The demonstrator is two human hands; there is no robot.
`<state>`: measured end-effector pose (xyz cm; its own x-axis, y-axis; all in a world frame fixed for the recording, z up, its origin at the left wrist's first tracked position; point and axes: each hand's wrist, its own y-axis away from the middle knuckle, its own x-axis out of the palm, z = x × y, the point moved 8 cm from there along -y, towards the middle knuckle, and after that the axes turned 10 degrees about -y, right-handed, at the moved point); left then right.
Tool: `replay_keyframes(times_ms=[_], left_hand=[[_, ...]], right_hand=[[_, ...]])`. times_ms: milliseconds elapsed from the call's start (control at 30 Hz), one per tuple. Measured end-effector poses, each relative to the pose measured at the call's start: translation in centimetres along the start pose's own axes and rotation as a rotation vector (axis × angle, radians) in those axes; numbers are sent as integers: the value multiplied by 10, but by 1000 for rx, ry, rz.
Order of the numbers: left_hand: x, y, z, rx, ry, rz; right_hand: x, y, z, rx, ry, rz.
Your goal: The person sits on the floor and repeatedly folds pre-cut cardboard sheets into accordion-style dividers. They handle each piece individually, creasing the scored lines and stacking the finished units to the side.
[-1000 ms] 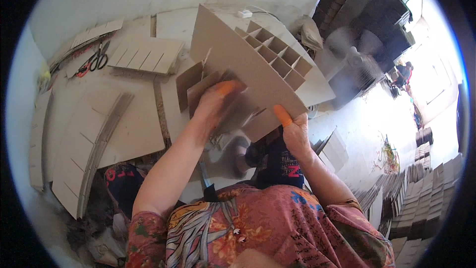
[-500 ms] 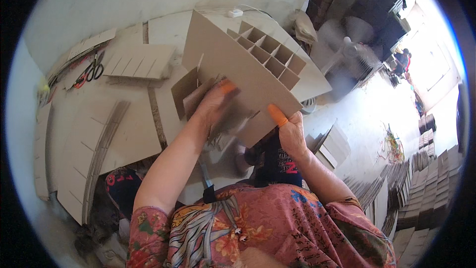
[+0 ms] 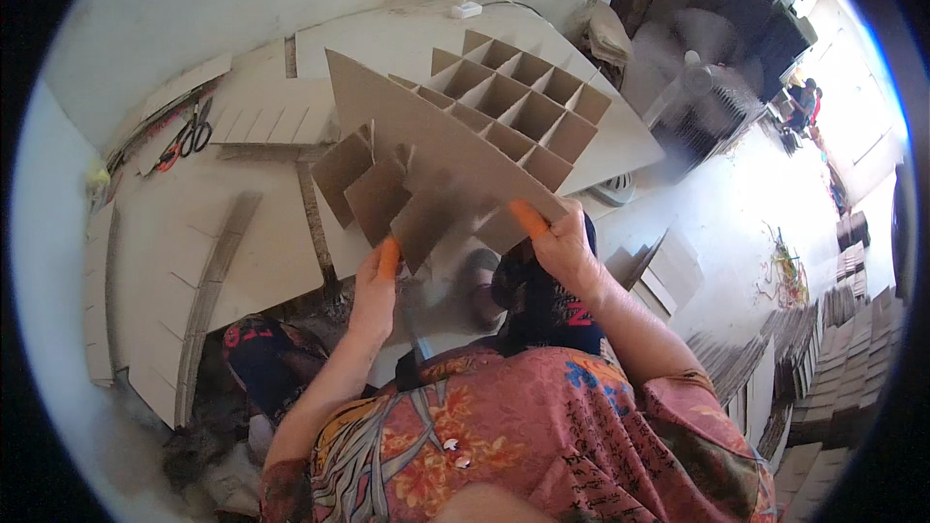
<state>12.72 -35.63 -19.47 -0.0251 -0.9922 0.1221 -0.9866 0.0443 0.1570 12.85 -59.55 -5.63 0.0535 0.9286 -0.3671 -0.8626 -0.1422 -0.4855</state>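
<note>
A brown cardboard divider grid (image 3: pixel 535 116) hangs tilted above my lap, with a long cardboard panel (image 3: pixel 387 107) on its near side. Several short cross pieces (image 3: pixel 373 199) stick out from that panel toward me. At the panel's right end, my right hand (image 3: pixel 567 250) grips the edge, its orange-covered finger lying on the face. Lower left, my left hand (image 3: pixel 371 298) is closed at the bottom corner of the nearest cross piece, with an orange cover on one finger. The panel hides part of the grid behind it.
Slotted cardboard strips lie on the board-topped table, in a stack (image 3: pixel 218 276) at left and a pile (image 3: pixel 276 116) farther back. Black-handled scissors (image 3: pixel 199 131) lie beside them. A fan (image 3: pixel 693 87) stands at right, above floor stacks of cardboard (image 3: pixel 843 378).
My left hand has drawn back toward me, from against the panel to the cross piece's lower corner. The divider has tipped, showing more of its cells. My right hand keeps its grip.
</note>
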Motion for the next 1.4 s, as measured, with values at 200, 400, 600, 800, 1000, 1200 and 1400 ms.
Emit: replay_keyframes(times_ms=[200, 400, 600, 800, 1000, 1200, 1400], left_hand=[[16, 36, -74, 642, -610, -157], [32, 51, -99, 883, -731, -272], [61, 37, -90, 823, -773, -51], [52, 44, -94, 855, -701, -94], [-27, 22, -80, 607, -541, -332], [8, -10, -93, 534, -472, -126], [102, 18, -75, 542, -566, 457]], right_hand=[[-3, -11, -11, -12, 4, -24], [-12, -12, -18, 178, 47, -98], [2, -10, -30, 95, 162, 1], [12, 1, -52, 206, 312, 98], [-48, 0, -14, -47, 50, -274], [-117, -43, -124, 191, 36, -679], [10, -56, -62, 402, -93, -53]])
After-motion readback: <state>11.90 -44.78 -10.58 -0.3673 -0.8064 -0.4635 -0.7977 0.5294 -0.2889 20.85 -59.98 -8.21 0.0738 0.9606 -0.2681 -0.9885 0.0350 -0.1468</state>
